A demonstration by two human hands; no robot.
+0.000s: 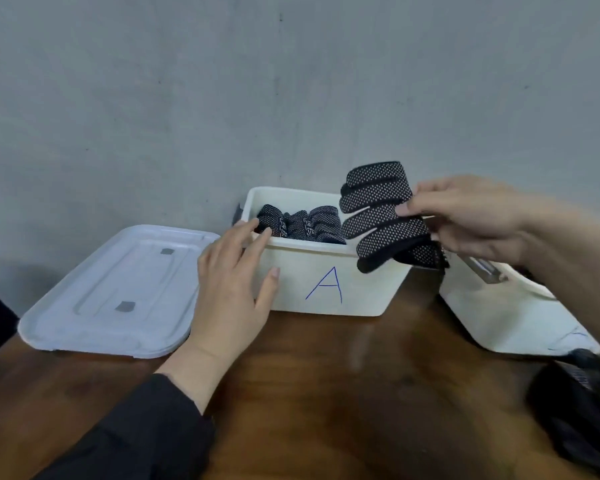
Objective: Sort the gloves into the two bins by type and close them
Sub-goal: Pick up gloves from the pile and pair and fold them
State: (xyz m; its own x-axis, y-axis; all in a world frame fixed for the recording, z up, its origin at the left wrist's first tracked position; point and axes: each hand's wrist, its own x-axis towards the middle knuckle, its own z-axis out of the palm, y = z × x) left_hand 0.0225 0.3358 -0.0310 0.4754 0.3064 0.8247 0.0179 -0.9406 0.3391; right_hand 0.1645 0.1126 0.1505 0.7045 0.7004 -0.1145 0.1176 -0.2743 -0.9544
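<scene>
A white bin marked "A" [326, 289] stands open against the wall, with several black dotted gloves [302, 225] inside. My right hand [471, 220] pinches another black dotted glove [381, 216] and holds it above the bin's right end, fingers of the glove pointing left. My left hand [232, 282] rests with straight fingers on the bin's left front corner, fingertips over the rim. A second white bin [506, 320] stands to the right, partly hidden by my right arm. A white lid [118, 289] lies flat to the left of bin A.
The bins stand on a brown wooden table [343, 393] against a grey wall. A dark heap, perhaps more gloves [579, 400], lies at the table's right edge, blurred. A grey handle or clip [485, 270] shows on the second bin's rim.
</scene>
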